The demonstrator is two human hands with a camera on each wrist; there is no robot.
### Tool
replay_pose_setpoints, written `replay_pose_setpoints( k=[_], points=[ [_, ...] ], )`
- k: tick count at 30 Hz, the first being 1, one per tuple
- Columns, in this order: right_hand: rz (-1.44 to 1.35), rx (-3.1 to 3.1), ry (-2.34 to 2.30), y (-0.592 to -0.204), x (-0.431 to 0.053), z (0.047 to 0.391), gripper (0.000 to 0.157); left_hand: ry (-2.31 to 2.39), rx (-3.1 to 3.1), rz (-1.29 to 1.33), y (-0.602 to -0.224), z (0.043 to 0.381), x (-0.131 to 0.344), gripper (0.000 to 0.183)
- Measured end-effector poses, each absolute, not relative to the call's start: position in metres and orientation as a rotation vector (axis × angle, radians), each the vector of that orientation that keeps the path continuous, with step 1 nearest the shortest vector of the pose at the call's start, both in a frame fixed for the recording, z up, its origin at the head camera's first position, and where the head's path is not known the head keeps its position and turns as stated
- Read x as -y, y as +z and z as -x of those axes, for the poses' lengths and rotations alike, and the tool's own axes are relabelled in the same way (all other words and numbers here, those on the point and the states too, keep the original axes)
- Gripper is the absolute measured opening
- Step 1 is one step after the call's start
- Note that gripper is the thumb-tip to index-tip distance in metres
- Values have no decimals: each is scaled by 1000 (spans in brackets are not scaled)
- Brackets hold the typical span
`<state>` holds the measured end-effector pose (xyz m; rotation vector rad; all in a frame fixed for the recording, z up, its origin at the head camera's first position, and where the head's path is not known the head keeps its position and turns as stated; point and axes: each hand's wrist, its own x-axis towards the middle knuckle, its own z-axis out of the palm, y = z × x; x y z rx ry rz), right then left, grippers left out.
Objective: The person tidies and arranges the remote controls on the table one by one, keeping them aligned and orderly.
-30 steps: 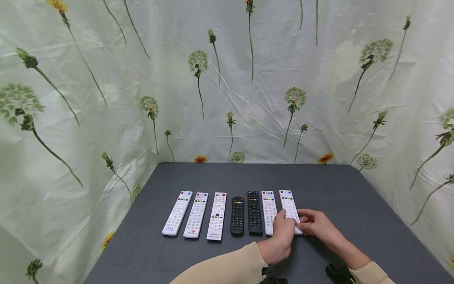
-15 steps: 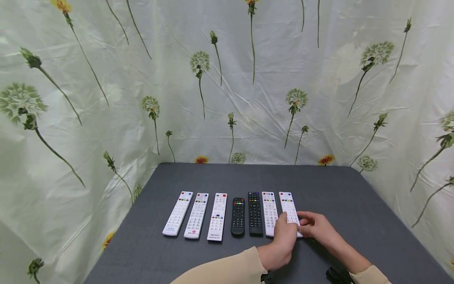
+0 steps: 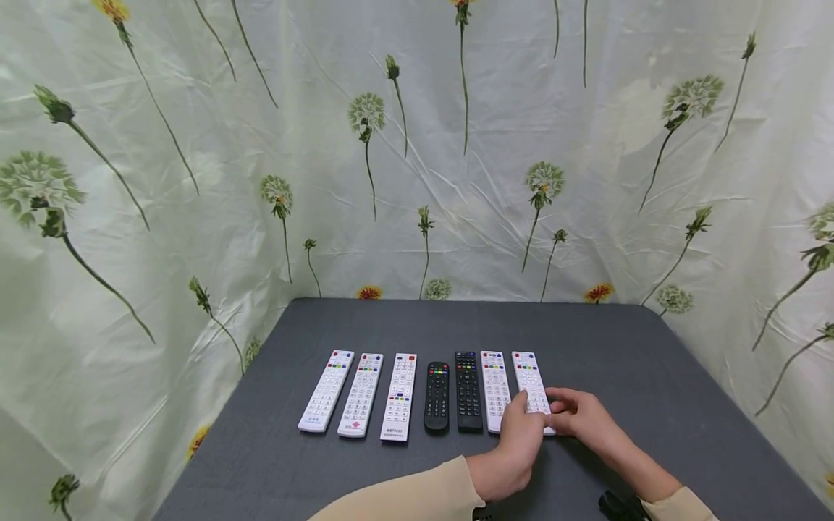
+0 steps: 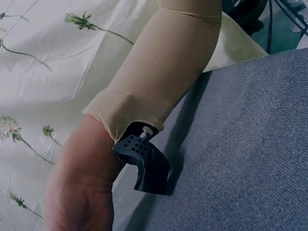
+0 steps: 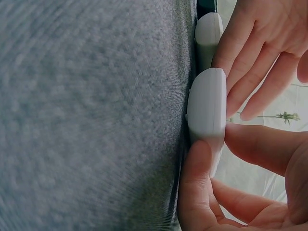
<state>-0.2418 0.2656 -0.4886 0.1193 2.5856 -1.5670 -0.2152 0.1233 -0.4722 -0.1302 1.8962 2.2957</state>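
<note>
A white remote control (image 3: 531,380) lies on the dark table at the right end of a row, its coloured buttons at the far end. My right hand (image 3: 586,418) pinches its near right corner; in the right wrist view the thumb (image 5: 262,144) and a finger (image 5: 197,180) touch the remote's end. Across from it, my left hand (image 3: 511,452) lies along the left edge. Its fingers (image 5: 260,67) are nearly straight and close against the remote. The left wrist view has only the back part of that hand (image 4: 79,192), with the fingers out of frame.
Left of it lie another white remote (image 3: 495,391), a long black one (image 3: 468,391) and a shorter black one (image 3: 436,396). Three more white remotes (image 3: 399,396) follow. Behind the table (image 3: 404,325) hangs a flower-print sheet (image 3: 489,94).
Both hands stay at the rightmost remote. Since a second ago its near end and the hands sit very slightly lower in view, and the left wrist's black camera is less visible.
</note>
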Motion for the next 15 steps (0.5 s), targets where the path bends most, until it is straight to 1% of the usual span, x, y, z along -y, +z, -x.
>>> replay_pose_setpoints(
  k=[5,11,15],
  points=[
    [-106,-2580,-1565,-489,-264,242,67,2302,-1897,128,-474,216,-121,57],
    [-46,-2520,-1584,-479,-268,241,56,2275,-1887,120,-468,216,-113,69],
    [-3,-2540,-1550,-465,-275,244,52,2244,-1870,78,-460,217,-107,64]
  ],
)
